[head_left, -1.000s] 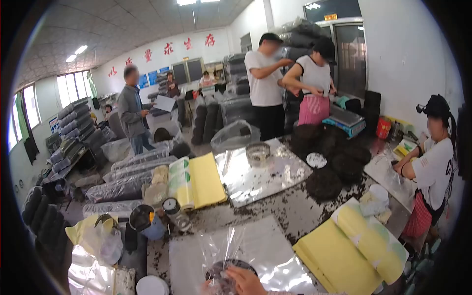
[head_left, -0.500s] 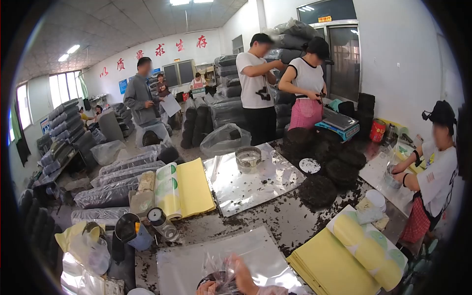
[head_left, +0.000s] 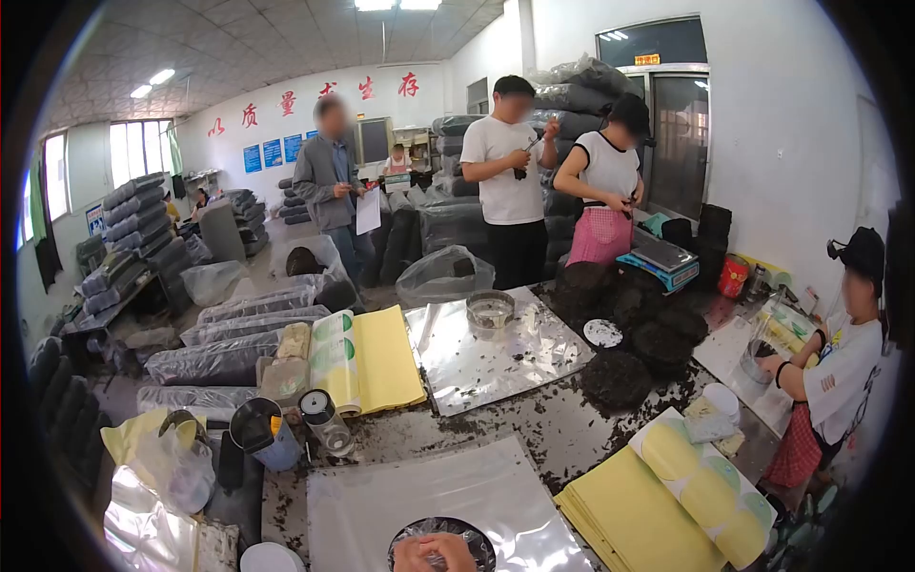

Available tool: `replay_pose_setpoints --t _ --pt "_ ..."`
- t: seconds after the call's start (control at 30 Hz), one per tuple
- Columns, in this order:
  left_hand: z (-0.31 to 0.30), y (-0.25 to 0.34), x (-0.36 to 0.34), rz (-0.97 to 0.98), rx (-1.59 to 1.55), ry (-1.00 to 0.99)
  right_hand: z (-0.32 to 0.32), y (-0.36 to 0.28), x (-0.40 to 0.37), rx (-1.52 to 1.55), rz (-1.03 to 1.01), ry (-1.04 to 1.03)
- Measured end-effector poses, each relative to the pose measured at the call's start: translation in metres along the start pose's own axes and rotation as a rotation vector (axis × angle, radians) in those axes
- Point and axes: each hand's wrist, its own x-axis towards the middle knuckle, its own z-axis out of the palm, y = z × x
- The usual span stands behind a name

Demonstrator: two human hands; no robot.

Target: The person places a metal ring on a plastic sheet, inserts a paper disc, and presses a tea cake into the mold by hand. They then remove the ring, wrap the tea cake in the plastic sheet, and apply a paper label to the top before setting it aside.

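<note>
My left hand (head_left: pixel 412 555) and my right hand (head_left: pixel 452 550) meet at the bottom edge, fingers bent together over a clear plastic bag (head_left: pixel 440 526). Inside the bag is a round dark cake (head_left: pixel 484 546) that looks like dried seaweed. Part of the cake is hidden under my hands, and the frame edge cuts it off. Under it lies a shiny metal sheet (head_left: pixel 367 505) on the table. To the right is a stack of yellow paper (head_left: pixel 624 510) with a sheet of round green-and-yellow labels (head_left: pixel 705 481).
Several dark round cakes (head_left: pixel 617 381) and loose flakes cover the table's middle. A metal ring (head_left: pixel 491 310) stands on a second sheet (head_left: pixel 515 353). At left are a clear jar (head_left: pixel 329 429) and a blue bucket (head_left: pixel 276 450). A co-worker (head_left: pixel 843 343) works at right; other people stand behind.
My raised right hand has come down and left beside my left hand. The loose plastic that stood up is now flattened over the cake. The view has shifted slightly.
</note>
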Motion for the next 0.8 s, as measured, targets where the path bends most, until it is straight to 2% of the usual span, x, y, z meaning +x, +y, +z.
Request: replay_pose_setpoints --t 0.1,0.13,0.23,0.3,0.37,0.43,0.53,0.57,0.63,0.67,0.77,0.8 --pt "-0.008 0.026 0.002 -0.042 0.123 0.19 -0.001 -0.002 -0.011 -0.165 -0.115 -0.072" --pt "-0.024 0.039 0.002 0.008 -0.105 0.198 -0.004 -0.002 -0.017 -0.254 -0.168 -0.122" --pt "-0.012 0.028 0.0 0.036 0.168 0.11 -0.027 -0.012 -0.019 -0.424 -0.342 -0.288" --pt "-0.016 0.038 0.004 -0.017 0.199 0.031 -0.06 -0.017 -0.027 -0.518 -0.427 -0.411" --pt "-0.018 0.042 0.004 -0.033 0.187 -0.004 -0.069 -0.001 0.009 -0.538 -0.271 -0.718" --pt "-0.022 0.05 0.009 -0.058 0.177 -0.106 -0.04 0.012 0.016 -0.611 0.144 -0.62" --pt "-0.017 0.047 0.016 -0.114 0.233 -0.201 -0.029 0.029 0.012 -0.329 -0.147 -0.291" --pt "-0.013 0.047 0.013 -0.11 0.238 -0.188 -0.039 0.033 0.01 -0.407 -0.155 -0.423" --pt "-0.014 0.047 0.017 -0.086 0.259 -0.156 -0.064 -0.002 0.045 -0.556 -0.187 -0.674" --pt "-0.015 0.049 0.018 -0.084 0.292 -0.157 -0.065 -0.01 0.054 -0.807 -0.193 -0.788" --pt "-0.016 0.052 0.02 -0.108 0.317 -0.196 -0.056 0.0 0.052 -0.864 -0.063 -0.784" --pt "-0.018 0.054 0.023 -0.091 0.347 -0.184 -0.063 -0.002 0.057 -0.738 0.179 -0.83"
